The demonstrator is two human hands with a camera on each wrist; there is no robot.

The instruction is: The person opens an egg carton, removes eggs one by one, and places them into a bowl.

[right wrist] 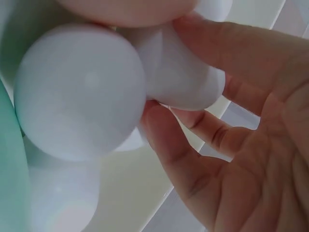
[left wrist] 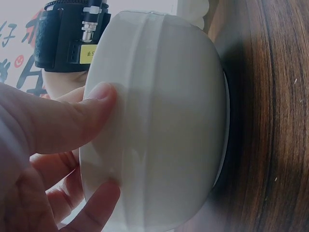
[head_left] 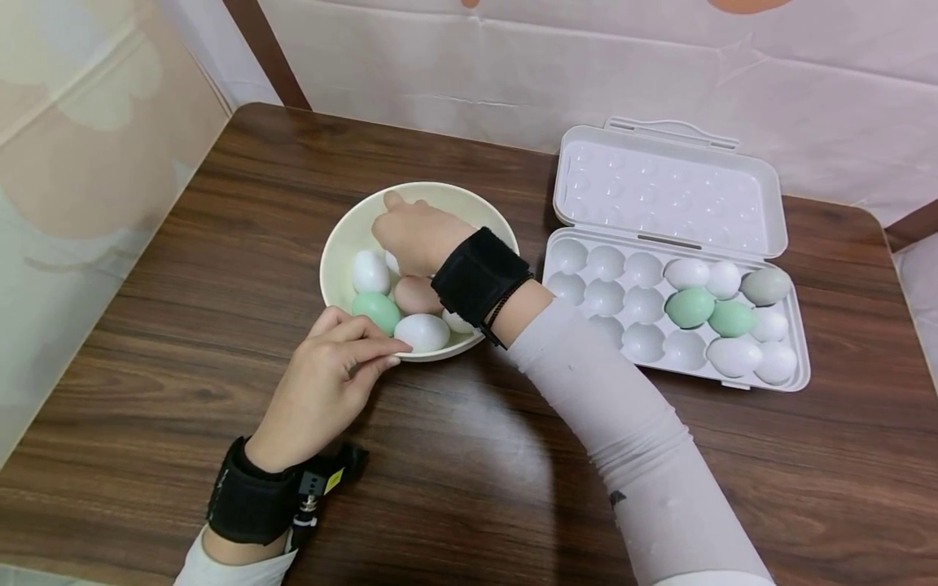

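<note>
The right hand (head_left: 414, 236) reaches down into the cream bowl (head_left: 344, 236), fingers curled round a white egg (right wrist: 181, 77) near the bowl's middle; the right wrist view shows the fingertips (right wrist: 159, 125) wrapping under it, with a second white egg (right wrist: 79, 89) pressed against it at 9 o'clock. The left hand (head_left: 326, 378) sits at the bowl's 6 o'clock rim, thumb (left wrist: 63, 121) and a finger pressed on the outer wall, likely steadying the bowl so it does not slide while the other hand digs in.

Around the gripped egg lie a green egg (head_left: 377, 311), a tan egg (head_left: 416, 295) and more white ones, crowded close, so the fingers have little room to close.

At 3 o'clock from the bowl, an open white egg tray (head_left: 586, 281) rests on the tabletop (head_left: 220, 244), lid folded back. Its right-hand cups hold white, green and one grey egg (head_left: 765, 286); the left-hand cups nearest the bowl are bare. The right forearm's sleeve (head_left: 630, 439) crosses between bowl and tray.
</note>
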